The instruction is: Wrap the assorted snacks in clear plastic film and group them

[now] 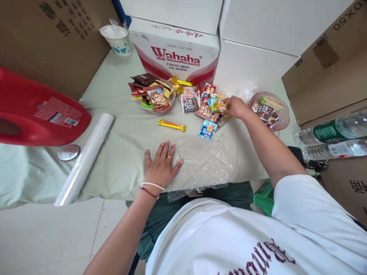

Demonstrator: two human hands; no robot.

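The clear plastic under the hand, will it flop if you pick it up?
Probably floppy: the clear plastic sheet lies crinkled and droops past the edge of the green cloth. Likely very light, since it looks thin and see-through. It might slide; the left hand lies flat on it.

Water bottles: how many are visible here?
2. Both lie at the right edge: the green-label bottle above, the white-label bottle just below it. More may be hidden beyond the frame.

Bright, even daylight; sharp centre, wide-angle edge distortion.
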